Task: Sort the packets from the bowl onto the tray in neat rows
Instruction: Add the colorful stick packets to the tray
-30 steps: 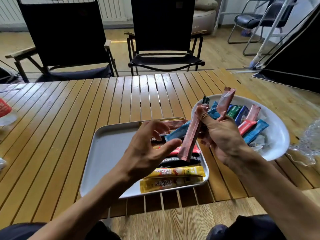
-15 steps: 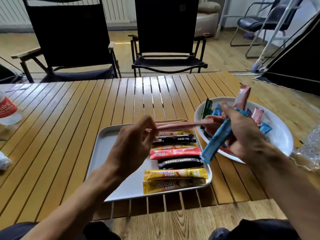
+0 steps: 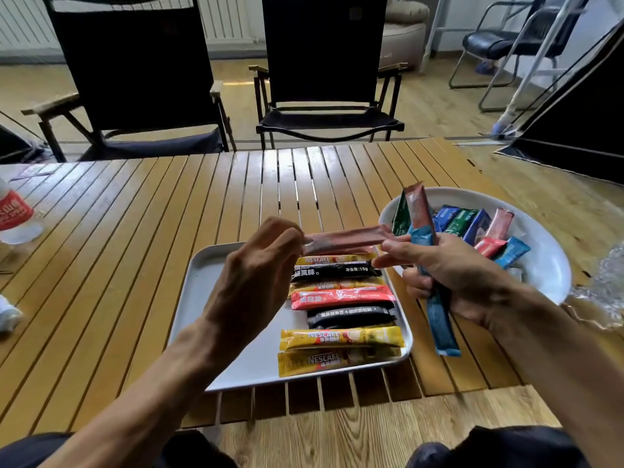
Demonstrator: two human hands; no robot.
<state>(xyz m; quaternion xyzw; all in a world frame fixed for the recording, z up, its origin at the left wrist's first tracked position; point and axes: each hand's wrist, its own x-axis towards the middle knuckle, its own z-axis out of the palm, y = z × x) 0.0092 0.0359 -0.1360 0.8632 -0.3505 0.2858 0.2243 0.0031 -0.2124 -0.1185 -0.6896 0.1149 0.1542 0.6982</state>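
A brown packet (image 3: pixel 344 239) is held level above the far end of the tray (image 3: pixel 216 319). It is pinched at one end by the left hand (image 3: pixel 256 275) and, as far as can be seen, at the other by thumb and forefinger of the right hand (image 3: pixel 452 275), whose remaining fingers are curled round a blue packet (image 3: pixel 440 325) and at least one more. With so many sticks gripped at once, the low-hanging blue packet could be let slip, or the row of packets (image 3: pixel 341 298) laid down the tray's right side could be knocked askew when the brown one is set down. More packets are left in the white bowl (image 3: pixel 540 265) just right of the tray. The bench (image 3: pixel 135 248) is made of wooden slats. Two dark folding chairs (image 3: pixel 141 62) are stood beyond it on a wooden floor (image 3: pixel 439 106), and a water bottle (image 3: pixel 15 214) is seen at the left edge.
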